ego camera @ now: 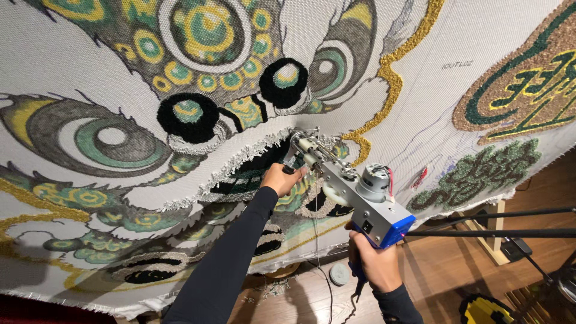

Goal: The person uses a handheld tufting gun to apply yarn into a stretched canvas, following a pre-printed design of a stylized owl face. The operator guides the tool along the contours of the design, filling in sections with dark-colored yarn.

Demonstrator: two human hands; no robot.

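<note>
Against the stretched cloth (72, 54), both hands, left (281, 178) and right (375, 264), clench the tufting gun (354, 192), floor open below.

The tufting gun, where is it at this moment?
In the head view the tufting gun is right of centre, tip against the stretched cloth, the right hand on its blue grip and the left hand near its front.

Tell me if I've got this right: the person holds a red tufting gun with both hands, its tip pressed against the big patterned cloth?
Not quite: the tufting gun has a blue and silver body, not red, as the head view shows. The rest holds: the right hand grips its handle from below, the left hand holds the front grip, and the tip sits against the big patterned cloth.
</note>
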